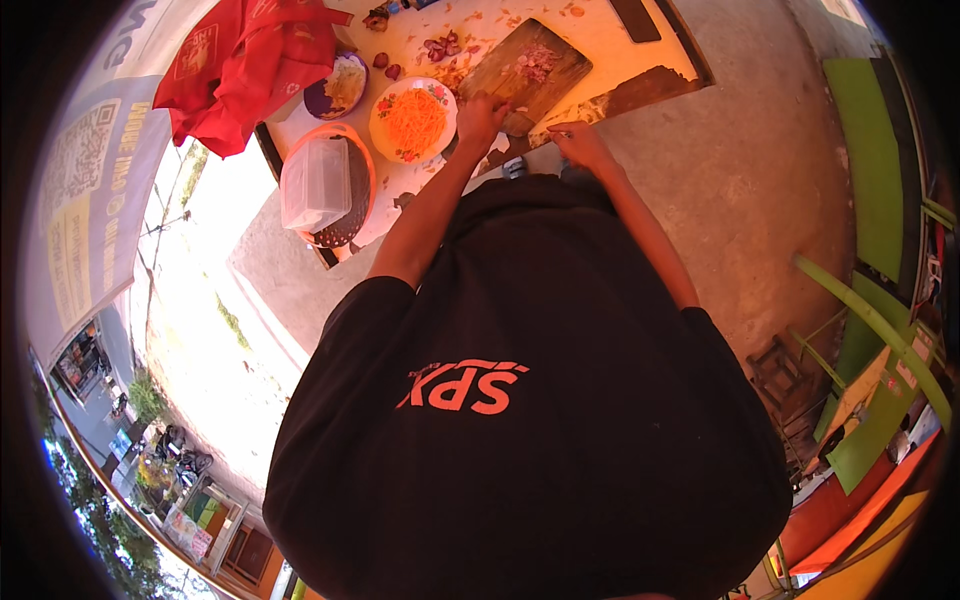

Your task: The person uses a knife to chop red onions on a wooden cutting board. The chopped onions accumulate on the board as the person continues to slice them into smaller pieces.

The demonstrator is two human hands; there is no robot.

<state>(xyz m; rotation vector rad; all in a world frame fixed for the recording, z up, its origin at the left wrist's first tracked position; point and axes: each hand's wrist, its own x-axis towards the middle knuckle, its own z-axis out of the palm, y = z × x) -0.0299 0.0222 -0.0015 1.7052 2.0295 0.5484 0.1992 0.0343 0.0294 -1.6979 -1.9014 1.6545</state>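
A wooden cutting board [551,64] lies on the table, with a heap of chopped shallots [538,63] on its far part. My left hand [482,120] is at the board's near left corner, fingers curled; whether it grips a small piece is too small to tell. Just right of the board, by the table's near edge, is my right hand [579,142], its fingers bent together; what it may hold is not clear. Left of my left hand stands a floral plate [379,140] of shredded carrot [415,122]. Whole peeled shallots [442,47] lie beyond the plate.
A pink-rimmed basket [369,169] holds a clear plastic container [319,184] at the table's left. Behind it are a purple-rimmed bowl [313,105] and a red bag [247,67]. Peelings litter the table [637,79], whose near edge has a peeling surface. A dark flat object [634,19] lies far right.
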